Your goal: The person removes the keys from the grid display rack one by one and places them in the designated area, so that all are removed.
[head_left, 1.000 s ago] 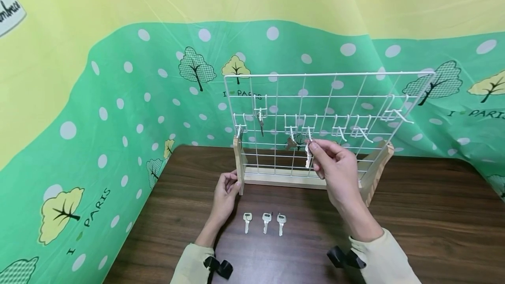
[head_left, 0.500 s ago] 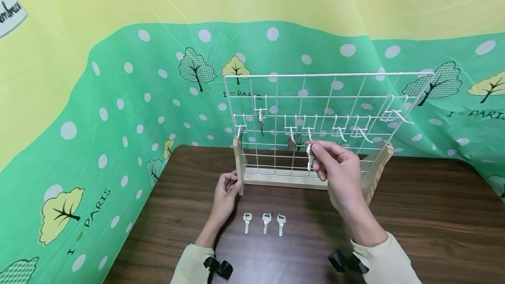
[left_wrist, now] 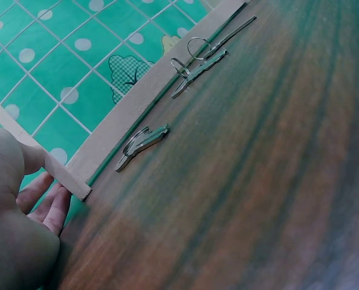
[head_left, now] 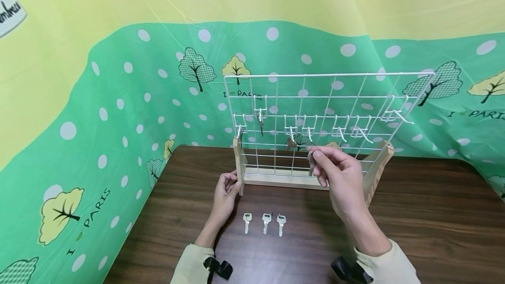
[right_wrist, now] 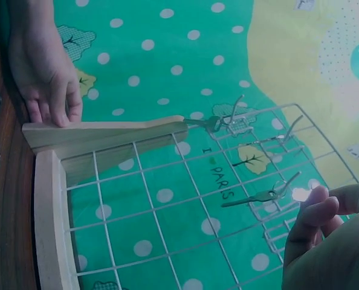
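Observation:
My right hand (head_left: 345, 179) pinches a key (head_left: 311, 163) between thumb and fingers, in front of the white wire rack (head_left: 329, 74) and just below one of its hooks (head_left: 309, 135). In the right wrist view this key (right_wrist: 301, 194) is a bright glint at the fingertips. My left hand (head_left: 225, 196) grips the lower end of the rack's left wooden side (head_left: 238, 165), thumb in front and fingers behind. Keys hang on hooks to the left: a hanging key (right_wrist: 252, 199), another key (right_wrist: 208, 124) near the wooden side, and one higher up (head_left: 261, 125).
Three keys lie in a row on the dark wooden table (head_left: 177, 231): a left key (head_left: 247, 222), a middle key (head_left: 266, 222) and a right key (head_left: 281, 224). Several hooks (head_left: 360, 133) without keys project forward on the rack's right. A patterned cloth (head_left: 118, 122) stands behind.
My right hand has moved slightly down and to the right with the key, away from the hook it was at. The left hand has stayed on the wooden side.

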A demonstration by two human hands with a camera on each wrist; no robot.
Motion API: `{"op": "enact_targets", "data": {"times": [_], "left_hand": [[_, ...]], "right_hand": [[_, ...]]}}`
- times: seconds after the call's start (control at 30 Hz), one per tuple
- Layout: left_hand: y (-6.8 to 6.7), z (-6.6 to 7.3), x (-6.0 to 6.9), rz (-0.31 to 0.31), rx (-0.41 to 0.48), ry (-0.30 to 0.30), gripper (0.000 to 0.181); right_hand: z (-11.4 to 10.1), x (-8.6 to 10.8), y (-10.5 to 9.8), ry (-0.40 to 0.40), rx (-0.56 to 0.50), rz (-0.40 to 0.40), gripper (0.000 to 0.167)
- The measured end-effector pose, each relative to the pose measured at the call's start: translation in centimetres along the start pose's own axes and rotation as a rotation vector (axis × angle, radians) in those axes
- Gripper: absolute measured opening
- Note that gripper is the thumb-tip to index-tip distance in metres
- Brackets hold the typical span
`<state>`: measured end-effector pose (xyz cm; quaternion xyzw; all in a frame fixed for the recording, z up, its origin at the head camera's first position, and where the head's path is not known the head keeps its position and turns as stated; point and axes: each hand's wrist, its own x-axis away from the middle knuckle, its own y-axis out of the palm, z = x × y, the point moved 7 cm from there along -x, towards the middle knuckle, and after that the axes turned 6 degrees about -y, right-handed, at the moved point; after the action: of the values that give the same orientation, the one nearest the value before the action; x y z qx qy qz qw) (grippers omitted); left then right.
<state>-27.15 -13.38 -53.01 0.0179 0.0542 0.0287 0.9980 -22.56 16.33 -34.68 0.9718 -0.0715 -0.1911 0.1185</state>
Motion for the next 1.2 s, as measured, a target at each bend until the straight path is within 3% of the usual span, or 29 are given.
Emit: {"op": "enact_targets", "data": {"times": [1.2], "left_hand": [[0.0,0.0,0.0,-0.004,0.008,0.009,0.018]], "right_hand": [[6.0,4.2,-3.8,0.188,0.321,-0.055,0.014]]}}
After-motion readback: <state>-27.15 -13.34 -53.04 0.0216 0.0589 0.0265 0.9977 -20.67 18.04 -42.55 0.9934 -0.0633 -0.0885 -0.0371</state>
